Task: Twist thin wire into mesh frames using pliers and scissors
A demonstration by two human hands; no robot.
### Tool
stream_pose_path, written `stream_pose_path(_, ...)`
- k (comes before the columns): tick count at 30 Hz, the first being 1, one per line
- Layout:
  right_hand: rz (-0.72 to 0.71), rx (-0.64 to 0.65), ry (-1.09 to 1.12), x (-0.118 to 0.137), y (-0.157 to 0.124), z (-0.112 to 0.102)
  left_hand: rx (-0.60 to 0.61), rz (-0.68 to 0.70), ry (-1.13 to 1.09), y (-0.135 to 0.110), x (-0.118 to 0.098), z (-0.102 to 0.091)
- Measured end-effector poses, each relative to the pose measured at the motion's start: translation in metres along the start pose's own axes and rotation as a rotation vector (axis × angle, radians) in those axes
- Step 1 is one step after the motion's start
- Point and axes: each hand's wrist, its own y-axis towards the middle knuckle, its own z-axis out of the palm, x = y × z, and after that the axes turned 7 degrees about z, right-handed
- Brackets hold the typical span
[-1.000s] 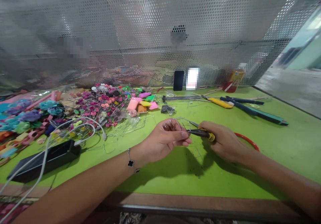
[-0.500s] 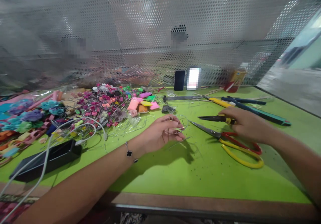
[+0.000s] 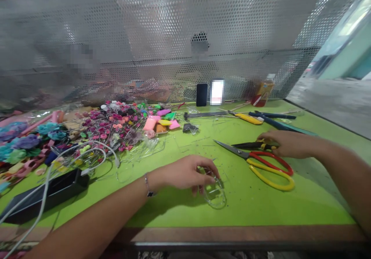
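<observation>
My left hand (image 3: 189, 172), a bracelet at its wrist, has thumb and fingers closed on a thin wire loop (image 3: 218, 205). The loop hangs low over the green tabletop, or rests on it; I cannot tell which. On the right, my right hand (image 3: 291, 143) is curled round the yellow handles of long-nose pliers (image 3: 246, 145). Their dark jaws point left, low beside the scissors; part of the handles is hidden by my fingers. Just in front lie the scissors (image 3: 236, 149), with one red and one yellow handle loop, blades pointing left.
Craft flowers on wire stems (image 3: 108, 125) and colourful clay packs (image 3: 150, 124) crowd the left. A black box (image 3: 62, 191) with a white cable stands nearer. Behind are a phone (image 3: 201, 95), a drink bottle (image 3: 264, 92), a yellow-handled tool (image 3: 247, 118) and a perforated metal screen (image 3: 162, 38).
My left hand has come down toward the table's front edge with the wire loop. My right hand has lowered the pliers close to the scissors. The view has shifted slightly.
</observation>
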Motion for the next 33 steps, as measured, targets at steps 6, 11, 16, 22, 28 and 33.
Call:
stream_pose_path(6,0.032,0.020,0.010,0.010,-0.006,-0.013,-0.093,0.322,0.561,0.001,0.004,0.023)
stream_pose_path(11,-0.220,-0.127,-0.013,0.053,-0.002,-0.038,-0.112,0.350,0.864,0.000,0.007,0.038)
stream_pose_path(16,-0.273,-0.334,-0.131,0.108,0.058,-0.046,-0.122,0.346,1.013,0.001,0.011,0.039)
stream_pose_path(22,-0.194,-0.375,-0.183,0.149,0.149,-0.049,-0.093,0.331,1.118,-0.002,0.008,0.039)
stream_pose_path(28,-0.207,-0.290,-0.242,0.152,0.189,-0.044,-0.109,0.339,1.075,-0.004,0.009,0.037)
stream_pose_path(33,-0.297,-0.308,-0.302,0.145,0.195,-0.038,-0.118,0.334,0.978,-0.002,0.011,0.033)
